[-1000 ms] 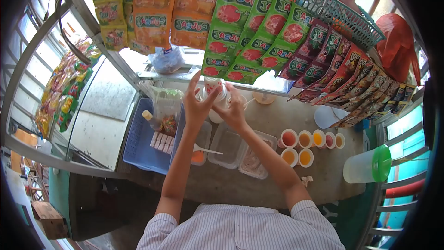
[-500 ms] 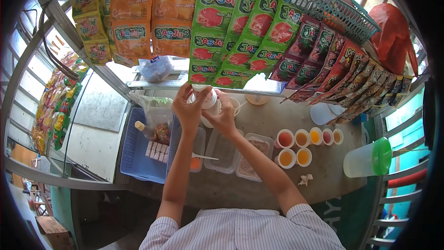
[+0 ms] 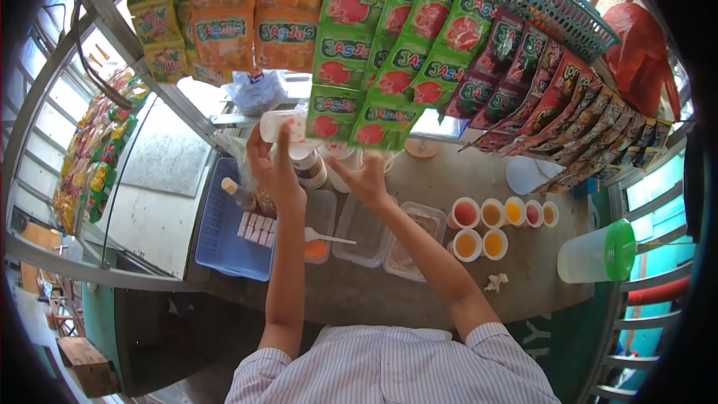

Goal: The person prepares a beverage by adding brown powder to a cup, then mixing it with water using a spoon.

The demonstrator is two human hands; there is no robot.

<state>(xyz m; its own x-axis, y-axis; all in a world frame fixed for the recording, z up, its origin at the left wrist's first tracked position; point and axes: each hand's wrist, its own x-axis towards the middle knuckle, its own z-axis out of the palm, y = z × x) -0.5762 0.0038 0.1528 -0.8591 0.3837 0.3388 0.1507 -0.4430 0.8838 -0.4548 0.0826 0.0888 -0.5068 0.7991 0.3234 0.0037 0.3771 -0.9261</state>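
My left hand (image 3: 275, 164) is closed around a white cup with pink dots (image 3: 281, 127), which lies tilted on its side just under the hanging sachets. To its right, my right hand (image 3: 363, 178) has its thumb and fingers apart and holds nothing. Between and behind the hands stand a jar with a white lid (image 3: 308, 167) and another white container (image 3: 339, 157), partly hidden by the green sachets (image 3: 351, 63). A white spoon (image 3: 333, 239) rests over a small tub with orange contents (image 3: 315, 250).
Several cups of coloured drink (image 3: 467, 244) stand right of centre, near a clear jug with a green lid (image 3: 598, 254). Plastic boxes (image 3: 364, 232) sit before me. A blue basket (image 3: 224, 254) is at the left. Sachets hang low overhead.
My left hand has moved left with the spotted cup, away from my right hand. My right hand has opened and let go. The view has shifted slightly.
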